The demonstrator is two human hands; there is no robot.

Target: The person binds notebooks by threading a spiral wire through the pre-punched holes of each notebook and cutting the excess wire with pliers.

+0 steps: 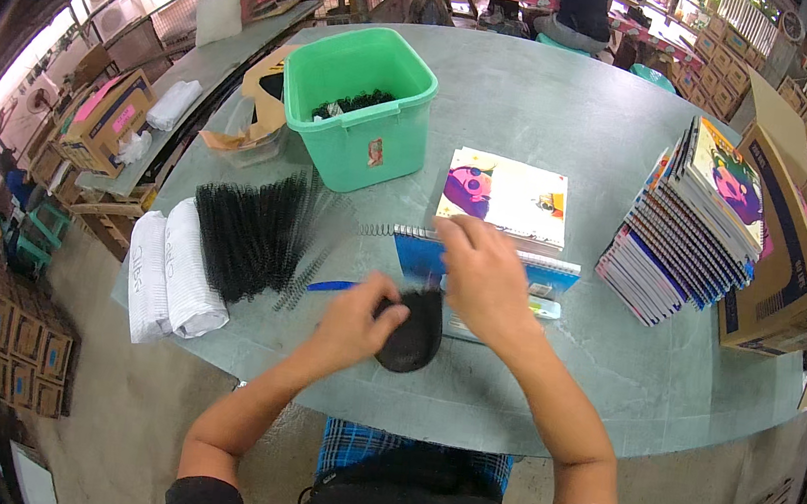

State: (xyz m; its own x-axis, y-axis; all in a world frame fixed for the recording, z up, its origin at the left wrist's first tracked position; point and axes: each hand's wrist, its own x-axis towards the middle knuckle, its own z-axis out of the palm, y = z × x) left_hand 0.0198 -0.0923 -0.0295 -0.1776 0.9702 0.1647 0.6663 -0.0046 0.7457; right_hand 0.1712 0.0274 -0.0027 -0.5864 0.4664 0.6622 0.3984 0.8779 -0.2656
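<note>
For the coil, imo it's mostly about lining things up: the blue-covered notebook [418, 256] sits in front of you, spine edge up, and the wire coil [376, 231] sticks out past its left end, so you probably want the page holes square before you push any wire through. Your right hand [488, 281] is at that spine edge, finger and thumb close together, but I can't tell if they're actually clamped on it. Your left hand [353, 321] is blurry, fingers curled beside the black rounded item [411, 334]; can't tell if it's pinching anything. I'd keep one hand steadying the cover and turn the coil slowly, since a springy wire could snag. Roomwise, left is the tight side: the blue stick [331, 285] lies just beside that hand, and the black coil pile [249, 238] is further out, so don't swing your elbow that way. A notebook stack [506, 199] sits right behind your work, so not much reach forward either. Your best free patch of table [620, 374] is to the right, before the carton [777, 248]; just watch the curved near edge by your lap.
</note>
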